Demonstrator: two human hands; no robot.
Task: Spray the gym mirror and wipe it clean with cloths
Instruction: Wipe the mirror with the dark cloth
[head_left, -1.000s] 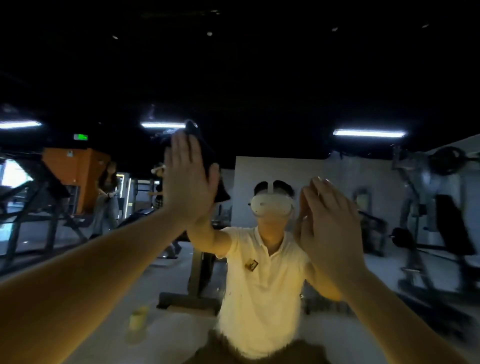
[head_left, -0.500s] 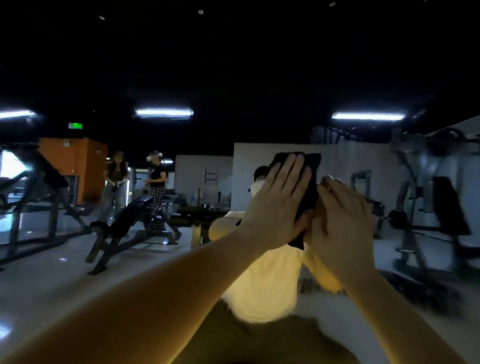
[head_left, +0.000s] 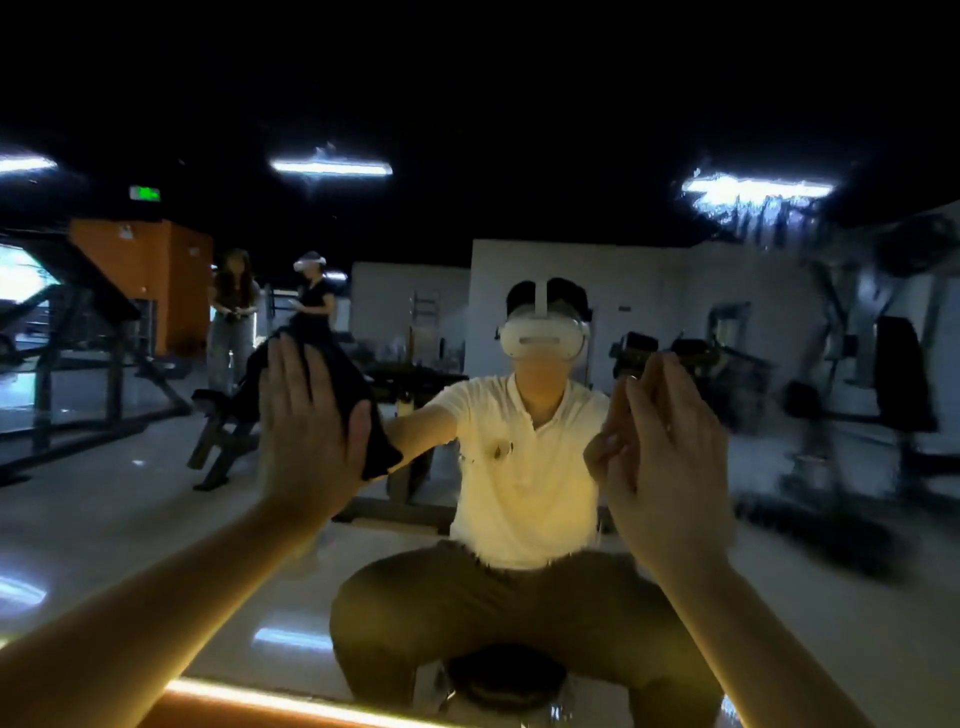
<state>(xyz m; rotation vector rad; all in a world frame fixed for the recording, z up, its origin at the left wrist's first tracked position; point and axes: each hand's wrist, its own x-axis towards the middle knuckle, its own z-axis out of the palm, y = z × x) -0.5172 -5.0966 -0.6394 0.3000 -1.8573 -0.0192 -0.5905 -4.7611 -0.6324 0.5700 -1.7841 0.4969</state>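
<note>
The gym mirror (head_left: 519, 171) fills the view and reflects me squatting in a white shirt. My left hand (head_left: 306, 441) lies flat against the glass at centre left and presses a black cloth (head_left: 358, 410) onto it. The cloth sticks out above and to the right of the palm. My right hand (head_left: 670, 457) is held flat at the glass on the right, meeting its own reflection, with no cloth visible in it. Wet streaks (head_left: 753, 213) smear the glass at the upper right.
A lit strip (head_left: 270, 699) runs along the mirror's bottom edge. A dark round stool (head_left: 506, 675) shows low in the centre. The reflection holds weight benches (head_left: 223, 431), machines (head_left: 883, 384) at the right, and two people (head_left: 234, 312) standing far back.
My left hand swept the black cloth from the upper left to the centre beside my right hand, then back out to the left. The view has dropped lower on the mirror.
</note>
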